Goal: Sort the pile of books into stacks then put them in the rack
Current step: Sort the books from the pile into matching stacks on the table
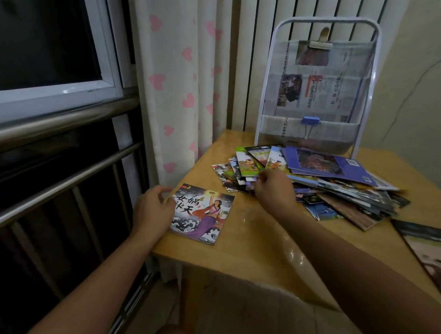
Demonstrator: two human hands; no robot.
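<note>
**Books spread on a wooden table by the window**

The wooden table (pixel 256 241) is carrying everything. At its back a white mesh rack (pixel 317 85) is standing upright, lined with newspaper. In front of it a loose pile of books (pixel 343 186) is sprawling. A single picture book (pixel 202 213) is lying flat near the table's left edge. The left hand (pixel 152 208) is gripping that book's edge; the right hand (pixel 274 189) is pinching thin books at the pile's left side.

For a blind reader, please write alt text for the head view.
A person's left hand holds a picture book at a wooden table's corner, while the right hand reaches into a messy book pile. A white rack lined with newspaper stands behind.
</note>
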